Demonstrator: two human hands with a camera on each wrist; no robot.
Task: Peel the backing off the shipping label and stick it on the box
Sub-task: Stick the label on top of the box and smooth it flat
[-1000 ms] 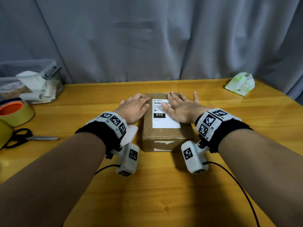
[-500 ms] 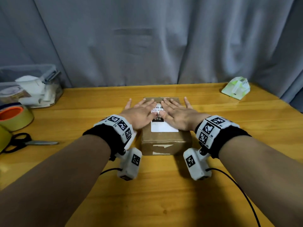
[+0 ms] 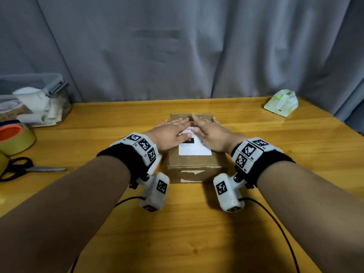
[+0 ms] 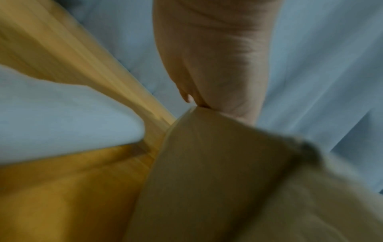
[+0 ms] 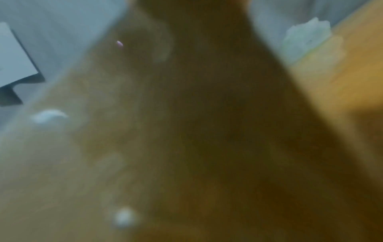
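A brown cardboard box (image 3: 194, 170) sits mid-table in the head view. A white shipping label (image 3: 195, 149) with a black "010" block lies flat on its top. My left hand (image 3: 171, 133) lies flat over the label's left part, fingers straight. My right hand (image 3: 208, 131) lies flat over the right part, fingers straight and reaching toward the box's far edge. The label's upper half is hidden under both hands. The left wrist view is blurred: palm (image 4: 215, 62) above the box (image 4: 217, 172). The right wrist view is too blurred to read.
At the left stand a clear plastic bin (image 3: 33, 101) with paper rolls, tape rolls (image 3: 15, 138) and scissors (image 3: 29, 169). A green-white packet (image 3: 281, 103) lies at the back right. A grey curtain hangs behind the wooden table (image 3: 177, 233). Cables trail from both wrist cameras.
My left hand moved from the box's left side onto the label. Both flat hands slid toward the far edge of the box top.
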